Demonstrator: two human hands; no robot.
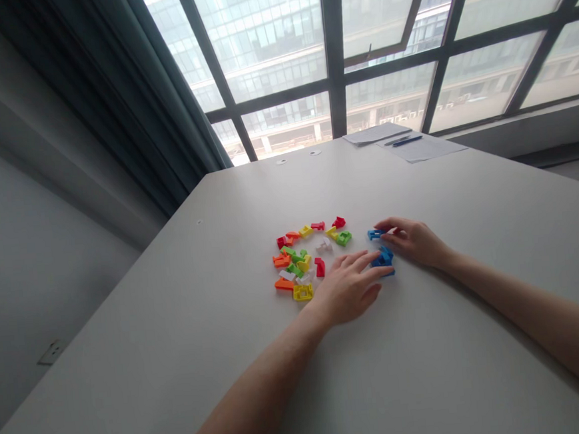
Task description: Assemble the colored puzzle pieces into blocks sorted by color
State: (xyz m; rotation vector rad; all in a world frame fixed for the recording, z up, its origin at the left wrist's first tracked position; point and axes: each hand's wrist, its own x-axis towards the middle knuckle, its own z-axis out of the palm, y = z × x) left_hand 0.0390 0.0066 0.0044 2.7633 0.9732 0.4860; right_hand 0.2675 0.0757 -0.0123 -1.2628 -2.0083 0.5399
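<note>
White tabletop (178, 333) before gridded window (334, 59): right hand (414, 240) curls fingertips at a blue plastic piece (374, 235), grip uncertain; left hand (348, 289), fingers spread, reaches the nearer blue cluster (385, 256). Light fingertip pressure would avoid scattering.

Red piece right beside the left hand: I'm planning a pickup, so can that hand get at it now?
Probably yes: nothing appears to cover the red piece. The left hand extends past it toward the blue pieces, though, so it would likely need to draw back.
</note>
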